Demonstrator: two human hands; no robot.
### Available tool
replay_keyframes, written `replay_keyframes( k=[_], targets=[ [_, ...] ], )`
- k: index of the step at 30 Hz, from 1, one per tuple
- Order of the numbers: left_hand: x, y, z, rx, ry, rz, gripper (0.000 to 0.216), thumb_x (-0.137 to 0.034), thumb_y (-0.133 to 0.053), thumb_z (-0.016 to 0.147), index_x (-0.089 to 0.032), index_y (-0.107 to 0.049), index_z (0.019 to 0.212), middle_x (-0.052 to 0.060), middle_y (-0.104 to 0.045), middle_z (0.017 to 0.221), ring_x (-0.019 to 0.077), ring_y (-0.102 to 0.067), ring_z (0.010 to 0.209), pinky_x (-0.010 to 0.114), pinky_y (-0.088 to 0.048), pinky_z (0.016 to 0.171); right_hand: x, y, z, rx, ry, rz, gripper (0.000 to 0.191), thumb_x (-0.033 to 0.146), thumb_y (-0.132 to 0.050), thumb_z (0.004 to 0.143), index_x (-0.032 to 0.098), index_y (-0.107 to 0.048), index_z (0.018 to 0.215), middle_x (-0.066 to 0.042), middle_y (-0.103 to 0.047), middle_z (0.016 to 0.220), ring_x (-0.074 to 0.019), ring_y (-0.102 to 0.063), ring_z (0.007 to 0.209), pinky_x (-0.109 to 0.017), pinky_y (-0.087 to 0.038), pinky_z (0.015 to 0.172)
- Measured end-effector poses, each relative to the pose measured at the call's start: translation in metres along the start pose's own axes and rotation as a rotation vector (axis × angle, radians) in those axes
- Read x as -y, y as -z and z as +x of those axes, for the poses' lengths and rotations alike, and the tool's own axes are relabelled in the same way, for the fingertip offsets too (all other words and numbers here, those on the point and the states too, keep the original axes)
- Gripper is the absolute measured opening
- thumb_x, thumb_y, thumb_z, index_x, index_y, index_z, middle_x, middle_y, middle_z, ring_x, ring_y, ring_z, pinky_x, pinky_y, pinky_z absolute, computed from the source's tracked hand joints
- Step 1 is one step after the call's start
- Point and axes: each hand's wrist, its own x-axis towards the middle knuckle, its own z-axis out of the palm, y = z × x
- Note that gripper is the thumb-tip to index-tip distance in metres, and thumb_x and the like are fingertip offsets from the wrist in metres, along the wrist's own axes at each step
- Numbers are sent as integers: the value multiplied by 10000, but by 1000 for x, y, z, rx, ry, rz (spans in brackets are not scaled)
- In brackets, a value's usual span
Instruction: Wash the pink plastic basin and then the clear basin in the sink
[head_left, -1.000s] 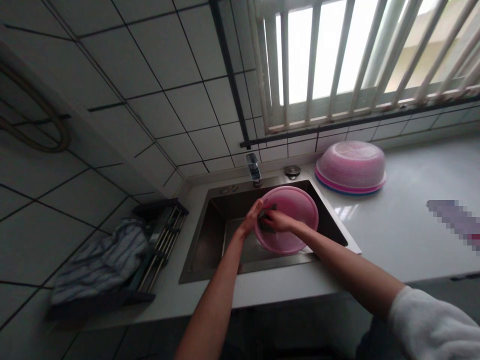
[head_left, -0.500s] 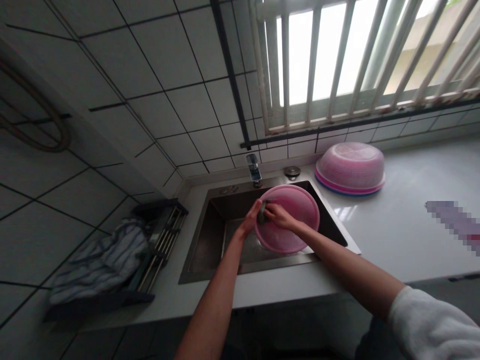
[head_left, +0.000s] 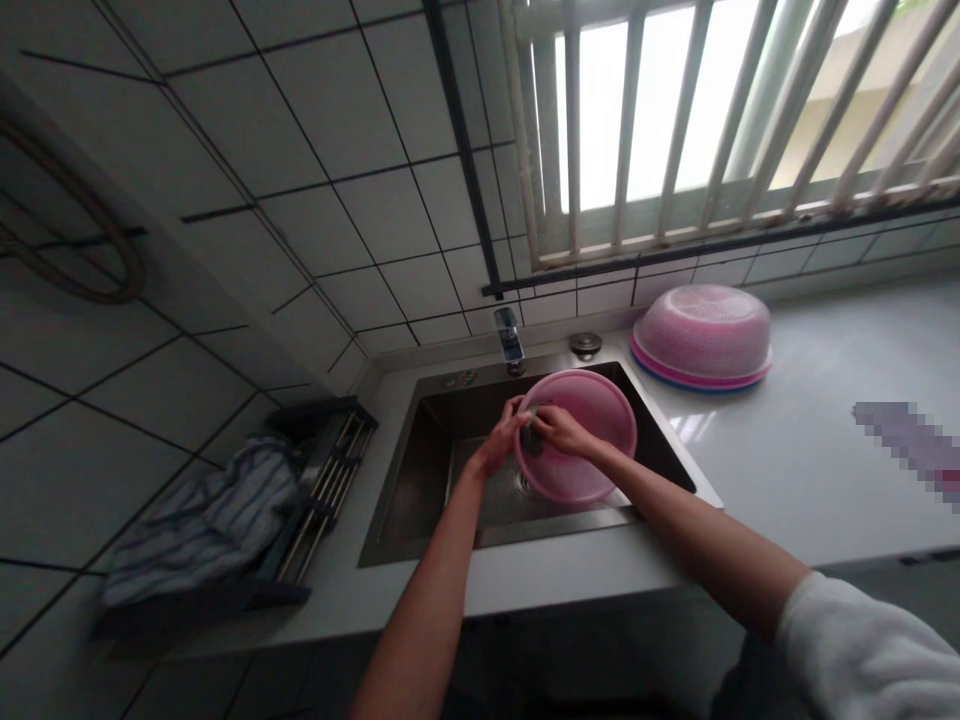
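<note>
A round pink plastic colander [head_left: 592, 400] is held tilted over the sink [head_left: 420, 460], its open side facing me. My left hand [head_left: 501, 438] is closed on its left rim. My right hand [head_left: 562, 430] pinches a grey-green scouring pad [head_left: 531, 440] against the colander's left edge, close to the left fingers. Whether the pad is a sponge or a folded cloth is too small to tell.
The faucet [head_left: 510, 338] stands behind the sink, with a drain plug [head_left: 585, 344] beside it. Upturned pink baskets [head_left: 705, 335] sit on the counter at right. A metal-barred rack [head_left: 330, 490] with a striped cloth [head_left: 217, 520] is at left. A blurred purple item [head_left: 911, 445] lies far right.
The scouring pad and my right hand have shifted slightly down and right along the colander's rim. The colander has turned a little in my left hand.
</note>
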Motion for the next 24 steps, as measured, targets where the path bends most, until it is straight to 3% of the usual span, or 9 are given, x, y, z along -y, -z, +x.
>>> replay_keyframes(
  k=[3,5,10,12,19,21,24],
  targets=[
    [-4,-4,-2,-16,-53,36,790,-606,-795,886,-293,-542,1565,84,-651,1525,322,-565,1451,476,-370,1264,1,-17,-7,216,8,63,162,277,-597,931,177,-642,813,-27,-660,733,-151,-536,640,-249,-408,606],
    [-5,-7,-2,21,-77,37,739,-648,-777,893,-258,-637,1505,93,-642,1555,360,-515,1503,496,-323,1301,-1,-19,-7,233,4,79,171,284,-606,935,178,-637,804,-24,-650,725,-153,-539,642,-250,-412,604],
    [-5,-8,2,50,-111,21,694,-668,-783,887,-230,-729,1422,94,-676,1525,379,-512,1507,520,-304,1317,-6,-1,3,-89,-53,43,238,347,-557,984,179,-624,829,-50,-680,788,-173,-564,689,-262,-418,622],
    [-4,-7,3,41,-114,10,696,-674,-782,886,-231,-729,1420,96,-686,1510,376,-525,1496,523,-320,1307,-5,1,4,-104,-41,15,229,327,-546,988,179,-622,829,-53,-683,797,-172,-570,693,-261,-418,626],
    [-8,-4,1,17,-151,94,671,-657,-762,912,-209,-733,1410,116,-727,1440,385,-588,1417,520,-368,1258,-1,-23,-13,492,10,-117,208,161,-638,898,186,-604,695,9,-584,633,-111,-430,517,-257,-335,537],
    [-10,-5,1,30,-160,95,667,-650,-758,919,-200,-734,1410,122,-711,1467,387,-584,1423,517,-367,1258,0,-22,-13,440,7,-118,177,161,-637,916,178,-639,740,-3,-618,663,-117,-451,537,-255,-355,552],
    [-9,-5,2,32,-160,88,685,-672,-753,912,-204,-733,1413,116,-683,1513,383,-554,1462,515,-342,1281,3,-12,-6,124,17,-55,154,229,-594,997,163,-695,900,-57,-718,830,-159,-578,681,-255,-421,627]
  ],
)
